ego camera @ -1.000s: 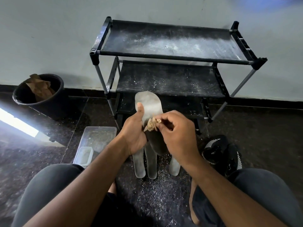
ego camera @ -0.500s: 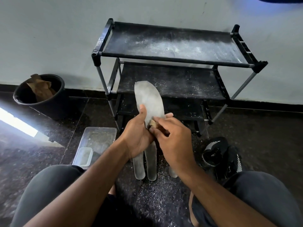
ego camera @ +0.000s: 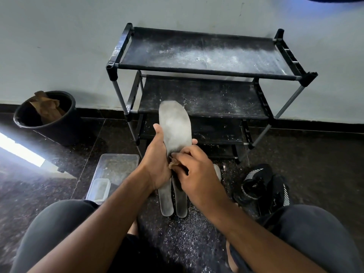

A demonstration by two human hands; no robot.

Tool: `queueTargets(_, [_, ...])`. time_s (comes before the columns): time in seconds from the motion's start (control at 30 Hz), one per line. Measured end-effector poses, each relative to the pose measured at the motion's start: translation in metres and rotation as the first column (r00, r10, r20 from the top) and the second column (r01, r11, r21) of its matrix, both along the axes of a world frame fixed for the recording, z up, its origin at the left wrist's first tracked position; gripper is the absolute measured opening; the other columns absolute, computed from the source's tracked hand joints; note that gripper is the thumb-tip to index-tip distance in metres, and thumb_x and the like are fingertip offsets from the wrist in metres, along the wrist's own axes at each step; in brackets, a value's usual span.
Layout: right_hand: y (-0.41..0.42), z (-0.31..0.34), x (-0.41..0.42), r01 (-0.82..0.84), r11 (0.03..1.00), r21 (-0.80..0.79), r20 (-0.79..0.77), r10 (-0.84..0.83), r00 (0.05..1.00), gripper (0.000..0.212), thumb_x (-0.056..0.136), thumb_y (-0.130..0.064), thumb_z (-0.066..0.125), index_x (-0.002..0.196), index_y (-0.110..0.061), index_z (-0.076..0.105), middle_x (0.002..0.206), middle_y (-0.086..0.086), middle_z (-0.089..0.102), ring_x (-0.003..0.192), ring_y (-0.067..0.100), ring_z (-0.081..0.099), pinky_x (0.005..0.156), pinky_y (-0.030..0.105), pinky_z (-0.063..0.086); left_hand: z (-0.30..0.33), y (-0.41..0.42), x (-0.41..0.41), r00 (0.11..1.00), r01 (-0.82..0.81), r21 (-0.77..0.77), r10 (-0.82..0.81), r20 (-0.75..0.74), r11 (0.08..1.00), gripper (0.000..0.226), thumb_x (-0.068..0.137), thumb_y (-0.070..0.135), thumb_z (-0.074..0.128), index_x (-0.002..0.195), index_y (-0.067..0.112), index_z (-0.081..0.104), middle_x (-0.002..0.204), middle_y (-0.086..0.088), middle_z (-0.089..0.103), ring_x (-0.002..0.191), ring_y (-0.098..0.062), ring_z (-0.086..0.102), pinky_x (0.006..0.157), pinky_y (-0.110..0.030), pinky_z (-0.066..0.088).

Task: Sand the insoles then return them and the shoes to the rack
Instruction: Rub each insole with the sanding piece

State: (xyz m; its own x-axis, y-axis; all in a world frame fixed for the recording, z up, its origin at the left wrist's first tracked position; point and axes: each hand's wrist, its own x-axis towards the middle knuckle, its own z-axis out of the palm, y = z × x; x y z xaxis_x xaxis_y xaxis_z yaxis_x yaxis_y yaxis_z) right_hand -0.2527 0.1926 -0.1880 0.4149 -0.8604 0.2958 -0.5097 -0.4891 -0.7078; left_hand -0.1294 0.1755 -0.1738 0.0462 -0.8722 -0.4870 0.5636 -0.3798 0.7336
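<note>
— Insole (ego camera: 175,127), grey, held up in front of the rack (ego camera: 204,56): who has it?
— Left hand (ego camera: 157,164) grips its left edge, fingertips showing past the right edge. Right hand (ego camera: 194,168) pinches a scrap of sandpaper (ego camera: 173,164) against its near part.
— Other insoles?
— Spare insoles (ego camera: 173,200) lie flat on the floor beneath the hands, dust around them.
— Surroundings?
— Black shoes (ego camera: 262,186) right; clear plastic box (ego camera: 112,174) left; black bin (ego camera: 49,119) far left.

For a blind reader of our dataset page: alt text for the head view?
A left hand holds a grey foam insole upright while the right hand rubs brown sandpaper on it, before an empty black three-tier shoe rack.
</note>
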Motion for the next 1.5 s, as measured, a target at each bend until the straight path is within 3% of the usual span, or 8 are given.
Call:
queueTargets(0.07, [0.002,-0.002,-0.001,0.040,0.999,-0.002,-0.033,-0.040,0.999,0.020,0.093,-0.010,0.067,0.113,-0.004,0.071,0.110,-0.001,0.055,0.107,0.015,0.056,0.094,0.022,0.049,-0.002,-0.001,0.001,1.000,0.003,0.015,-0.004,0.014,1.000,0.098,0.097,0.080,0.014,0.094,0.011,0.085,0.118,-0.016,0.075,0.097,-0.031,0.075,0.068,-0.032,0.061])
queueTargets(0.2, [0.006,-0.003,0.000,0.026,1.000,-0.006,-0.073,-0.027,0.997,0.015,0.094,-0.003,0.062,0.102,-0.005,0.074,0.104,0.002,0.057,0.102,0.009,0.052,0.088,0.012,0.044,-0.009,-0.004,0.002,0.993,0.039,0.004,-0.039,0.113,0.999,0.104,0.089,0.087,0.005,0.133,0.014,0.064,0.123,-0.016,0.075,0.111,-0.032,0.072,0.104,-0.042,0.050])
queueTargets(0.57, [-0.017,0.008,-0.008,0.174,0.964,-0.201,-0.026,-0.183,0.983,0.016,0.090,0.002,0.062,0.100,0.002,0.074,0.096,0.007,0.063,0.093,0.014,0.057,0.084,0.015,0.045,-0.021,0.010,-0.020,0.984,0.122,0.022,-0.124,0.125,0.992,0.098,0.091,0.084,0.015,0.134,0.013,0.067,0.128,-0.017,0.072,0.123,-0.028,0.068,0.113,-0.047,0.048])
queueTargets(0.73, [-0.015,0.010,-0.007,0.055,0.998,-0.040,0.014,-0.054,0.998,0.018,0.088,0.004,0.067,0.100,-0.005,0.077,0.094,0.004,0.067,0.090,0.014,0.062,0.082,0.015,0.048,-0.019,0.006,-0.012,0.985,0.143,0.039,-0.146,0.091,0.989,0.103,0.091,0.084,0.007,0.120,0.008,0.071,0.101,-0.012,0.077,0.097,-0.018,0.074,0.086,-0.031,0.057])
queueTargets(0.87, [-0.009,0.005,-0.003,0.009,0.999,-0.046,0.027,-0.008,1.000,0.019,0.088,0.005,0.065,0.100,-0.003,0.077,0.096,0.006,0.067,0.095,0.015,0.060,0.087,0.015,0.047,-0.015,0.008,-0.005,0.982,0.190,0.007,-0.190,0.022,0.982,0.116,0.087,0.088,0.004,0.138,0.002,0.063,0.136,-0.020,0.067,0.125,-0.027,0.067,0.103,-0.035,0.053])
queueTargets(0.97, [-0.013,0.004,-0.007,0.029,0.996,-0.084,0.017,-0.028,0.999,0.018,0.090,0.003,0.063,0.100,-0.003,0.077,0.092,0.004,0.063,0.092,0.019,0.062,0.081,0.030,0.053,-0.016,0.008,-0.012,0.986,0.152,0.030,-0.154,0.060,0.988,0.104,0.091,0.085,0.010,0.132,0.010,0.068,0.127,-0.017,0.072,0.118,-0.026,0.071,0.100,-0.039,0.054])
queueTargets(1.2, [-0.028,0.009,-0.015,0.169,0.976,-0.134,0.105,-0.156,0.982,0.016,0.086,0.006,0.069,0.097,-0.002,0.077,0.090,0.005,0.066,0.087,0.018,0.065,0.079,0.028,0.055,-0.019,0.012,-0.026,0.976,0.184,0.044,-0.188,0.109,0.982,0.097,0.093,0.082,0.013,0.131,0.014,0.069,0.125,-0.017,0.073,0.118,-0.026,0.071,0.102,-0.044,0.054])
queueTargets(1.5, [-0.010,0.004,-0.001,-0.052,0.998,0.018,0.056,0.051,0.997,0.018,0.086,0.003,0.068,0.094,-0.009,0.079,0.095,0.001,0.069,0.094,0.012,0.063,0.088,0.028,0.051,-0.019,0.004,0.004,0.986,0.128,-0.030,-0.130,-0.101,0.991,0.105,0.091,0.087,0.026,0.138,0.001,0.063,0.143,-0.020,0.062,0.136,-0.037,0.057,0.122,-0.050,0.036])
